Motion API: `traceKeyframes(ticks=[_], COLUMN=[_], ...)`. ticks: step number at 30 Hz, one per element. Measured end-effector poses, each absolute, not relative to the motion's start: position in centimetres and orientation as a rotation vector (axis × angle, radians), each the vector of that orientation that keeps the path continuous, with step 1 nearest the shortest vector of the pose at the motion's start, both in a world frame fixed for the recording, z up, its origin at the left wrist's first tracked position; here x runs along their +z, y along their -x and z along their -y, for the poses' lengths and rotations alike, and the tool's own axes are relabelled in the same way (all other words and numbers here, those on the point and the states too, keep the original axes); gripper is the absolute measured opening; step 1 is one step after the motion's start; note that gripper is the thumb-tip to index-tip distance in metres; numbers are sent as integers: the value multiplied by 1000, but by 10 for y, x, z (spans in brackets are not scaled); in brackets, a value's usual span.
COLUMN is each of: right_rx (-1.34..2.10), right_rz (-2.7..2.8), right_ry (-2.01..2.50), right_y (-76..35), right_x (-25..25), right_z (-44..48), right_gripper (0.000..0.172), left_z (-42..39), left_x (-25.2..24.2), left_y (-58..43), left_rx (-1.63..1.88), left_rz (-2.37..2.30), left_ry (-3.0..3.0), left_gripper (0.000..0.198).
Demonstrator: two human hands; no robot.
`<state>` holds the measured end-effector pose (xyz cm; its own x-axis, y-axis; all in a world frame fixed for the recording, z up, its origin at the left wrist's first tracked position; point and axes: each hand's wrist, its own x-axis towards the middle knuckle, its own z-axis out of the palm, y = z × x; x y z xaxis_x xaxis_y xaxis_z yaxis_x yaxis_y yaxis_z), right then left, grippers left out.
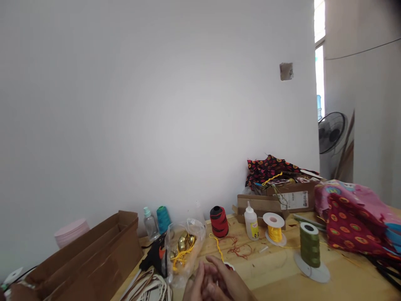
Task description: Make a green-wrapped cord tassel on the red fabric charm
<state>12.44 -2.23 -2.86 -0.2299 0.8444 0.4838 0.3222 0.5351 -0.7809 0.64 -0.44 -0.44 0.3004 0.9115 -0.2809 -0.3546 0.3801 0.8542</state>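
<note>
My left hand [194, 287] and my right hand [230, 281] are together at the bottom edge, cupped with curled fingers. Whatever may lie between them is hidden. Just beyond my right hand, a small round piece with a white rim and red inside [231, 266] shows in part. A yellow cord [217, 246] runs down towards it. Left of my hands is a clear plastic bag [198, 242] with gold bells [182, 241] and yellow string. A red and black thread cone [219, 221] stands behind, with loose red thread [239, 248] beside it.
Left are a long cardboard box [108, 263], white cords [153, 288], a spray bottle [151, 225] and a teal thread cone [163, 219]. Right stand a glue bottle [251, 223], yellow cord spool [275, 232], green thread spool [310, 248], filled carton [297, 198] and patterned cloth [347, 223].
</note>
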Motion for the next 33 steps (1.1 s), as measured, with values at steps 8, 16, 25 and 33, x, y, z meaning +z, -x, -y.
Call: traceKeyframes(ticks=[8, 16, 25, 33], right_rx=[586, 163, 126, -11], right_rz=[2003, 2115, 2072, 2126], right_ry=[1246, 1311, 1016, 1002], right_y=[-132, -140, -144, -146], right_x=[5, -1, 14, 14], right_z=[39, 35, 44, 46], right_gripper=[17, 19, 20, 30], left_z=[8, 14, 20, 27], left_x=[7, 19, 15, 12], left_y=[-2, 1, -1, -9], left_rx=[970, 858, 674, 545], left_rz=[-661, -791, -598, -356], left_ry=[-520, -555, -545, -491], left_gripper=[38, 45, 49, 57])
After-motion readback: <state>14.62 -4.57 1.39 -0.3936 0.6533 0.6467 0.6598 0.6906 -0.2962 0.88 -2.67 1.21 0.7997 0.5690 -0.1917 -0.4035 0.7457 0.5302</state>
